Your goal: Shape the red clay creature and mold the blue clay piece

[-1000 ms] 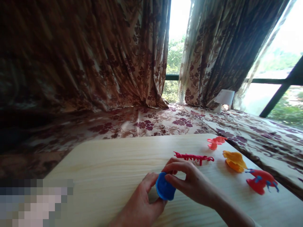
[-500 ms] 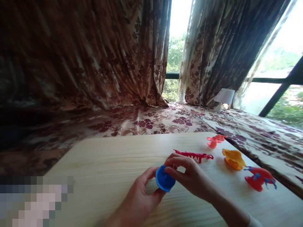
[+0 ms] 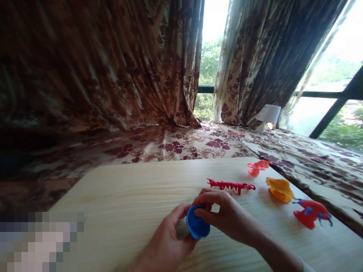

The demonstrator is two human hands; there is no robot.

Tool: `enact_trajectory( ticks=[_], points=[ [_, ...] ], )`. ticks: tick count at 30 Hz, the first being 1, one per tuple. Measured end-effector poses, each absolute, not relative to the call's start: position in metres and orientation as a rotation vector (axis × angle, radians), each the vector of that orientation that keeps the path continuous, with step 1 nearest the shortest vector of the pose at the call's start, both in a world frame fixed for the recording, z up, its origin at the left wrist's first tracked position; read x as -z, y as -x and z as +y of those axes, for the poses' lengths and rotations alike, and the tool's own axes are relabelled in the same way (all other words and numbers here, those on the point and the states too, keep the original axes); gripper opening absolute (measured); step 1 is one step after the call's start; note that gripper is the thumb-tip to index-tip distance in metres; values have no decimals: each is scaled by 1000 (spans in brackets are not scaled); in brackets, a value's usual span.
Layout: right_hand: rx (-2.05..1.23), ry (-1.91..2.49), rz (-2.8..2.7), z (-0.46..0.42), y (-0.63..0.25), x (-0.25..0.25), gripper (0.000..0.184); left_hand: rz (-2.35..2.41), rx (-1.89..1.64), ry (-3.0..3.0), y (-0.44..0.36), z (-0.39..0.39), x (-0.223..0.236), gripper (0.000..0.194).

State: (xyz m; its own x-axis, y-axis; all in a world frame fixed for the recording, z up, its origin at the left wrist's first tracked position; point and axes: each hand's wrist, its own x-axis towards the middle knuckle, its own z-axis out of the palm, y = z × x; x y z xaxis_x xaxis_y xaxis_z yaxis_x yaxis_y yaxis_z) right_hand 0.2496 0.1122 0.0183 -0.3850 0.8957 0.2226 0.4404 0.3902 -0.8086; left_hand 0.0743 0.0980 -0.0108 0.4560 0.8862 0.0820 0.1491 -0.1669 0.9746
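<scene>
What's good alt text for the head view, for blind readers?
A left hand and right hand hold a round blue piece at a wooden table. On it: crimson strip, pink piece, orange piece, red-and-blue piece. Flowered curtains hang behind.

Compared with half a second ago, the cup-shaped blue clay piece (image 3: 202, 229) has been shifted lower in view by the left hand (image 3: 168, 238) and right hand (image 3: 228, 212), seemingly lowered or drawn nearer. More of the legged crimson clay figure (image 3: 222, 184) has been uncovered.
</scene>
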Motion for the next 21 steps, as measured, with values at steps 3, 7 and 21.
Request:
enact_trajectory(
  ticks=[3, 7, 21],
  points=[
    [-805, 1112, -2013, 112, -249, -16, 7, 918, -836, -1617, -74, 98, 11, 41],
    [-759, 1093, -2009, 111, -251, -19, 11, 915, -823, -1605, -72, 98, 10, 42],
    [-810, 1115, -2040, 111, -251, -19, 6, 947, -798, -1695, -72, 96, 6, 48]
  ],
)
